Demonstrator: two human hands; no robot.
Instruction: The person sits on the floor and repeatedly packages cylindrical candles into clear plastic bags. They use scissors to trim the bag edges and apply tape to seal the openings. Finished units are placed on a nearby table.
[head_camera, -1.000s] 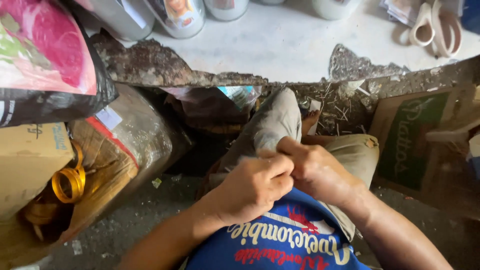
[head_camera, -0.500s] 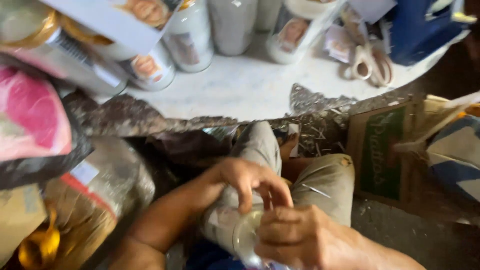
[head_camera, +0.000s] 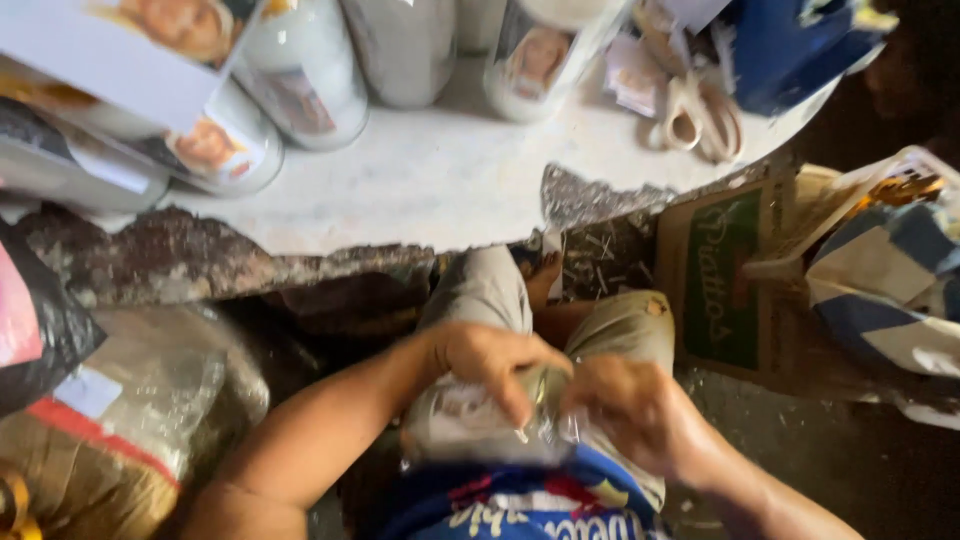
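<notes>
Left hand (head_camera: 490, 365) pinched clear wrap (head_camera: 470, 420) over lap | right hand (head_camera: 640, 410) gripped its other end, apparently stretching it | scissors (head_camera: 700, 120) on table (head_camera: 440, 190).

Clear glossy glass jar (head_camera: 470, 425) with a paper label lies under the left hand (head_camera: 495, 360) and right hand (head_camera: 640, 410). At 12 o'clock, smooth white tabletop (head_camera: 440, 190), edge chipped rough. At 3 o'clock, matt cardboard box (head_camera: 725, 275). At 8 o'clock, shiny plastic wrap (head_camera: 170, 400).

Jars (head_camera: 300, 80) stand on the table (head_camera: 450, 190), scissors (head_camera: 700, 120) to their right.
</notes>
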